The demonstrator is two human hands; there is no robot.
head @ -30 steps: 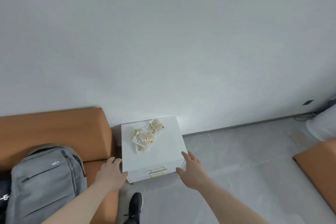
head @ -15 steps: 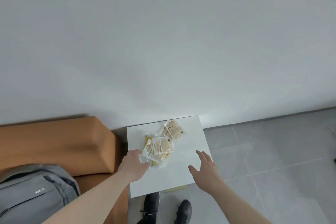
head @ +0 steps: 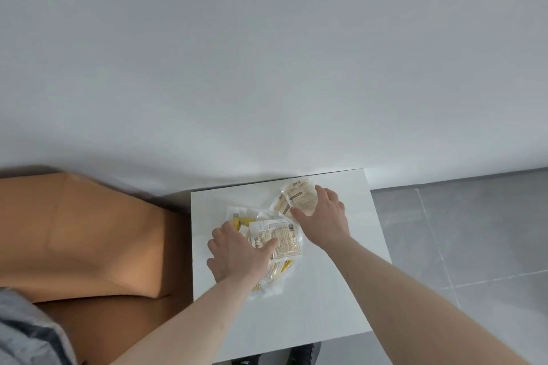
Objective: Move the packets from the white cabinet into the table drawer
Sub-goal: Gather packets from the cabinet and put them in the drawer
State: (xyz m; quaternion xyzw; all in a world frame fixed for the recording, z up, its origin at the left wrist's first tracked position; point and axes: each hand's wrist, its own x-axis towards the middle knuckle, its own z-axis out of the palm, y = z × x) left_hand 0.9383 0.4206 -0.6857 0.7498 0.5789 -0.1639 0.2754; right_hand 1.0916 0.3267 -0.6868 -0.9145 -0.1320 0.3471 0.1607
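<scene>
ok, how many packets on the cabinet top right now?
At least 4: two overlapping under the right hand, two or more piled under the left hand. The pile may hide more.

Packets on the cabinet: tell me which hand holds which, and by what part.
Right hand grips the far packet by its right edge. Left hand clasps the near pile from its left side, thumb on top. Neither looks lifted.

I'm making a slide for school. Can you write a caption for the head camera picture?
Both hands, left hand and right hand, gather packets on top of the white cabinet.
</scene>
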